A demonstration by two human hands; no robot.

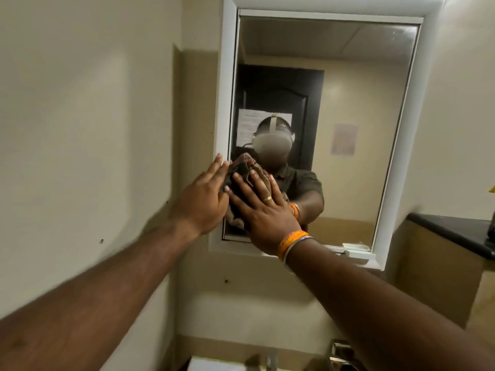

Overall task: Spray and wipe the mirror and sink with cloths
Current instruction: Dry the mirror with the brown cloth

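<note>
From the head view, both hands are up at the lower left corner of the mirror point(334, 129). The right hand point(263, 210) lies flat and spread, fingers splayed, pinning a dark cloth point(242, 170) against the glass; the left hand point(203, 199) is open too, its fingertips touching the white frame point(223, 116) and its palm against the cloth's left edge. The cloth is bunched, its length running up from under the right palm. Nearly all the unwiped glass lies up and to the right of the hands, so I'd judge the next stroke goes that way, led by the right hand. The glass is hazy toward the top right. Below, only a bit of the tap point(270, 357) shows; the sink is barely in view. A dark counter point(452, 228) juts in at right.
</note>
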